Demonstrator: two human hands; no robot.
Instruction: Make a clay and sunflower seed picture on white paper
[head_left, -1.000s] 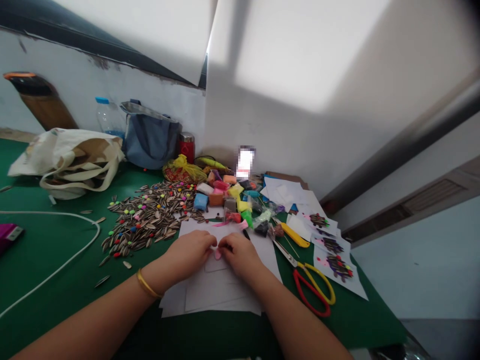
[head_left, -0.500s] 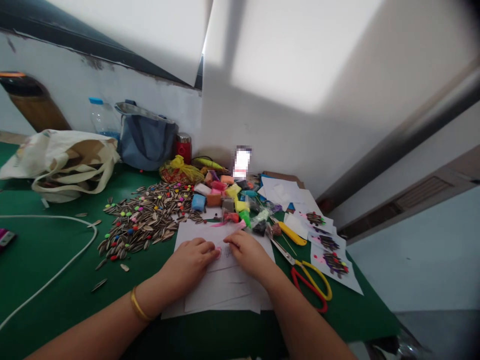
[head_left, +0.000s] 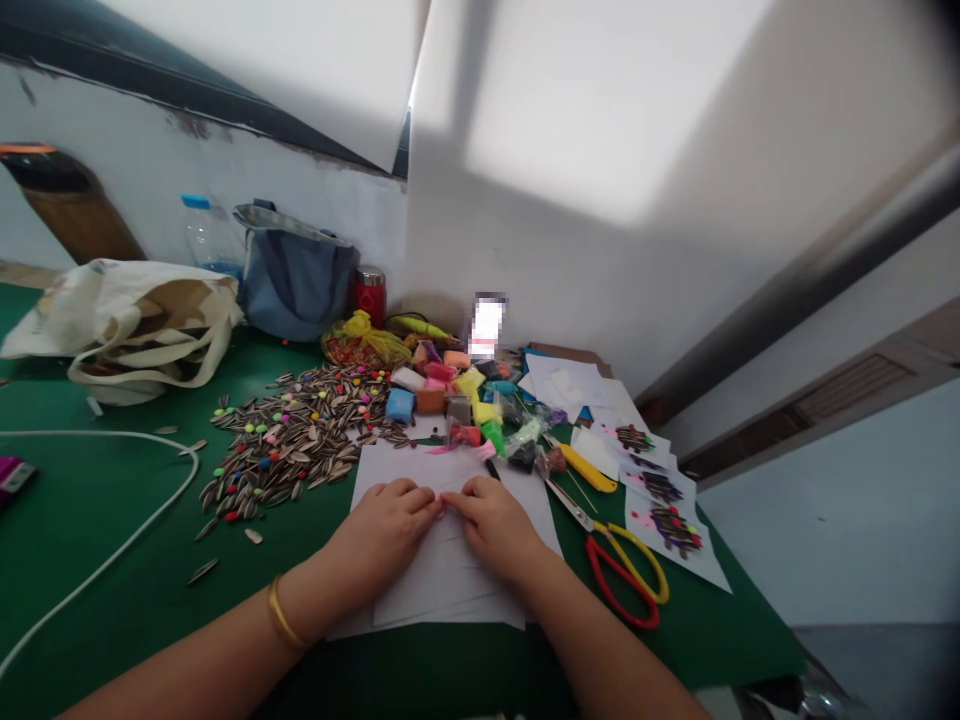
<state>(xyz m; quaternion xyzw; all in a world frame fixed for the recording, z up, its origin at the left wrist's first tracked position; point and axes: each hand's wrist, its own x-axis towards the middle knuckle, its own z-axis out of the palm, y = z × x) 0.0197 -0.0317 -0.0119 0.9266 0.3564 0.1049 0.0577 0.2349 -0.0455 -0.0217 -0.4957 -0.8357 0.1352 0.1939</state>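
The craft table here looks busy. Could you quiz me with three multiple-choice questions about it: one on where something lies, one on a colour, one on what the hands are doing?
1. Where does the heap of sunflower seeds lie, relative to the white paper sheets?
A. To their left
B. To their right
C. On top of them

2. What colours are the handles of the scissors?
A. Both blue
B. One red, one yellow
C. Both black

3. What are the left hand and right hand doing?
A. Holding the scissors
B. Scooping up seeds
C. Resting on the paper, fingertips together

Answers:
1. A, the seeds spread over the green table left of the sheets.
2. B, one loop is red and the other yellow.
3. C, both hands lie on the sheets and their fingertips meet at the middle.
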